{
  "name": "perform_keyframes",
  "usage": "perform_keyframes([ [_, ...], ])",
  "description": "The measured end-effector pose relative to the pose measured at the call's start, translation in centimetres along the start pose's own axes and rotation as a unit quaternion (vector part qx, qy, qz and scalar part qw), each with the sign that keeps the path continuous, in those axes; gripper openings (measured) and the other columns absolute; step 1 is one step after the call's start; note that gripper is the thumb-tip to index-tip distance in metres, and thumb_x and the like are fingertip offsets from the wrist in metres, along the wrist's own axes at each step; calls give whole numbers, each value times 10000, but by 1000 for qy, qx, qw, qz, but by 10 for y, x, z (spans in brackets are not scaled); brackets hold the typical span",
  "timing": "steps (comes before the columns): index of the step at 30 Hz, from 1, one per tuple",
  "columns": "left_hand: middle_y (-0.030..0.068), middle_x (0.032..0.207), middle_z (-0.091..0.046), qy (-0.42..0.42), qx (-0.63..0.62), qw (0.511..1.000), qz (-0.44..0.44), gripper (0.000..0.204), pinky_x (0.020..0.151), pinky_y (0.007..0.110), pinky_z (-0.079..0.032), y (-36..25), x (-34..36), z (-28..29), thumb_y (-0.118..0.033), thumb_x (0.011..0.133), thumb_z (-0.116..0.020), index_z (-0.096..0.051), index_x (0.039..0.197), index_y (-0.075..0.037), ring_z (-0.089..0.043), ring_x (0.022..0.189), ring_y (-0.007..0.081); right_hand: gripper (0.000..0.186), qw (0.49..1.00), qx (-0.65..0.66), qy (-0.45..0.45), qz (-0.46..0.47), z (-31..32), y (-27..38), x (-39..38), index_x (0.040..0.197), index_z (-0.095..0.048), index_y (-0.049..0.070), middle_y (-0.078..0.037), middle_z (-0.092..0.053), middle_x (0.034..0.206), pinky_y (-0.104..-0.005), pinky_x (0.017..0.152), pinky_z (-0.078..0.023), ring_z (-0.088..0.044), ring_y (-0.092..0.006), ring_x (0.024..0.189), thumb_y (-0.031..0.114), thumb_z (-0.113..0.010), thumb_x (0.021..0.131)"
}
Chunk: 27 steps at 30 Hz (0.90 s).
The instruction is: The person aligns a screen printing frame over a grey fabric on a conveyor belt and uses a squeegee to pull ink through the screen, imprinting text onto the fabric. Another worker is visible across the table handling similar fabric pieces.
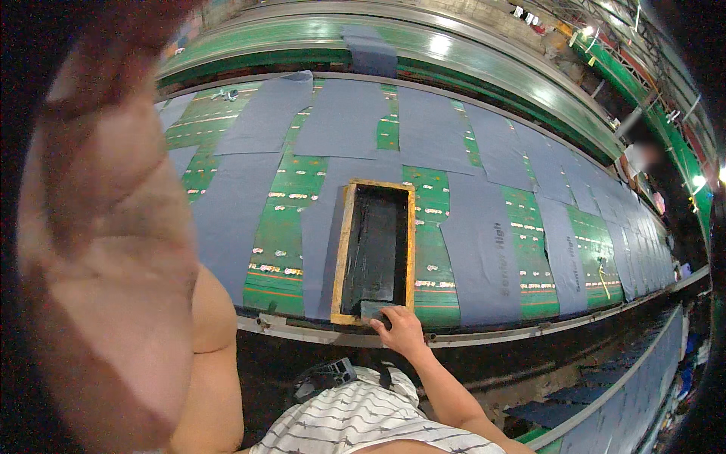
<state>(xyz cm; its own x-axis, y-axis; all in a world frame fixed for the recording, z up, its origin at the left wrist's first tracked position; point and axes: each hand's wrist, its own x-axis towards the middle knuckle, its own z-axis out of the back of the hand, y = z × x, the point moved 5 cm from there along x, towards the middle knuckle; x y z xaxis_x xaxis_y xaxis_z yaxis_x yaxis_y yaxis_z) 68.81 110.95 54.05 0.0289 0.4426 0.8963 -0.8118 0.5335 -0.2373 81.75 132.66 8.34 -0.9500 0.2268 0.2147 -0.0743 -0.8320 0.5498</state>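
Note:
A screen-printing frame (411,242) with a wooden rim and dark, inky interior lies on blue-grey fabric pieces (480,250) spread over a long green table (272,227). My right hand (401,331) grips a dark squeegee (370,309) at the frame's near end, fingers closed on its top. My left hand (106,250) is raised very close to the camera, filling the left side of the view; its fingers are blurred and cut off by the rim, so what they do is unclear.
Another long green table (439,45) runs behind this one. A metal rail (280,327) edges the near side. Dark panels hang on a rack (620,393) at lower right. A blurred person (635,163) stands at the far right. A green beam (620,79) crosses overhead.

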Motion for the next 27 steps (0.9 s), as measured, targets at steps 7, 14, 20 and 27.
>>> perform_keyframes([
  [7, 176, 1452, -499, -194, 32, 959, 203, 522, 1091, 482, -412, 123, -109, -43, -322, 1031, -536, -474, 1461, -34, -568, 1252, 325, 284, 995, 58, -38, -76, 2, -27, -8, 1025, -703, 16, -187, -705, 993, -447, 826, -550, -679, -383, 953, 273, -707, 905],
  [14, 131, 1120, -615, -90, 141, 833, 528, 288, 907, 385, -504, 224, -337, -106, -153, 923, -665, -630, 1168, -6, -634, 1011, 269, 175, 984, 78, -106, -124, 14, -56, 5, 1025, -689, 13, -187, -699, 992, -458, 786, -538, -672, -396, 901, 141, -686, 905],
  [20, 234, 1286, -551, 78, 159, 788, 590, 498, 1035, 452, -452, 222, -433, -186, -158, 888, -683, -532, 1313, 55, -557, 1213, 390, 224, 970, 32, -168, -173, 14, -89, 8, 1058, -676, -8, -189, -654, 948, -465, 762, -516, -640, -384, 839, 159, -677, 909],
  [27, 302, 1467, -420, 45, 115, 735, 666, 743, 1156, 461, -338, 232, -438, -226, -201, 899, -686, -321, 1472, 98, -411, 1381, 433, 252, 969, 8, -134, -206, -10, -122, 11, 1068, -689, 5, -212, -657, 966, -500, 812, -500, -633, -411, 889, 210, -652, 927],
])
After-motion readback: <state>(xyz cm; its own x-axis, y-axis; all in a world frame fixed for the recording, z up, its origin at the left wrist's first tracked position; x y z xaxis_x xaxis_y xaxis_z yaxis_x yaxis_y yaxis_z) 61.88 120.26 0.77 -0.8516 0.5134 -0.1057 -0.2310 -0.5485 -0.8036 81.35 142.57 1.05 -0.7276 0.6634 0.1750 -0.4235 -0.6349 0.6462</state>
